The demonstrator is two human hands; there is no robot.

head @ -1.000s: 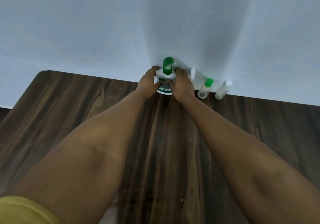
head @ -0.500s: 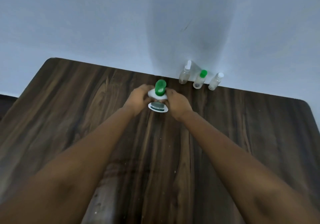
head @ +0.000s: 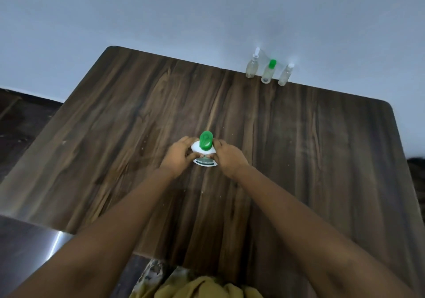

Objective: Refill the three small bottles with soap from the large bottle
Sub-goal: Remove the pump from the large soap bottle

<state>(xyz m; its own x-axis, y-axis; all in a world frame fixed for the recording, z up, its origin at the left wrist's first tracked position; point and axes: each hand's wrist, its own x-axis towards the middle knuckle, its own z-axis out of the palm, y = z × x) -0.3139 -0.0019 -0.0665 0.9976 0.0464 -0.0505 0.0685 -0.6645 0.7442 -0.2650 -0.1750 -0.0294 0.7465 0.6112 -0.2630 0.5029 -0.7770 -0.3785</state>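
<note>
While both forearms stretch out over a dark wooden table (head: pixel 138 113), a person clasps the large bottle (head: pixel 204 152) between two bare hands near the middle of the tabletop. The left hand (head: pixel 178 156) curls its fingers round the bottle's left flank and the right hand (head: pixel 230 157) wraps the right flank. The white body stands upright between the two palms, touching both. Its green pump head (head: pixel 205 140) rises just above the knuckles, covered by neither hand, and a strip of the printed label shows below the thumbs, on the side nearer the wrists. Neither hand is spread; each is closed on the bottle and holds nothing else.

Well beyond the fingertips, ahead of the right hand and off to its right, a spray-topped small bottle (head: pixel 251 67), a green-capped small bottle (head: pixel 268 72) and a white-capped small bottle (head: pixel 285 75) stand upright in a close row at the table's far edge, against the pale wall (head: pixel 161 10). The spray-topped one is the most nearly straight ahead of the hands. The green-capped one sits in the middle of the row and slightly nearer the hands, and the white-capped one lies farthest out to the right. All three are clear-bodied, capped and well apart from both hands; how full they are cannot be told. Behind the elbows, at the table's near edge, a fold of mustard-yellow cloth (head: pixel 202 286) shows.
</note>
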